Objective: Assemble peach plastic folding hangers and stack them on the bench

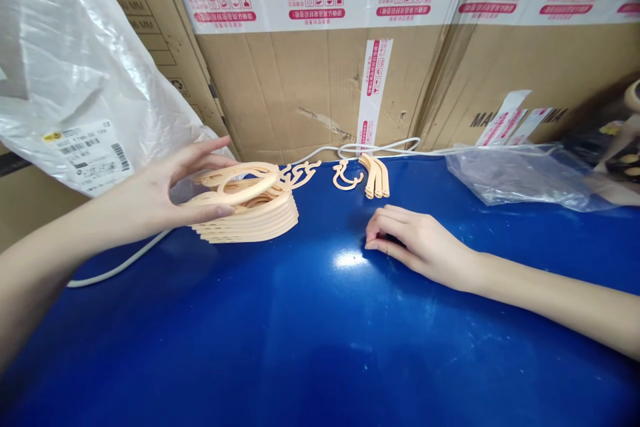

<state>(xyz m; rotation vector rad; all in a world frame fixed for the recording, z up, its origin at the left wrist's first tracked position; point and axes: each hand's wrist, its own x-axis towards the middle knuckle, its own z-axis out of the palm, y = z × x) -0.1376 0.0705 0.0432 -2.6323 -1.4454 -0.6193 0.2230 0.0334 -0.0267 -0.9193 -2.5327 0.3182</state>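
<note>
My left hand [167,183] is at the left end of a neat stack of peach plastic hanger-like pieces [255,217]. Its thumb lies along the near side of the top piece, while the fingers stretch apart above the far side. Several hooks [303,175] stick out at the stack's right. Farther right lie a loose C-shaped hook piece [345,180] and a small group of short curved peach bars [375,177]. Just in front of those bars, my right hand [417,240] rests over the blue table, fingers curled and thumb against them; nothing shows between the fingertips.
Taped cardboard boxes [300,73] form a wall behind the blue table [300,347]. A white cable [327,149] runs along the back edge. At left stands a labelled plastic bag [90,80]; a clear bag [530,177] lies at right, beside dark packaging [610,140].
</note>
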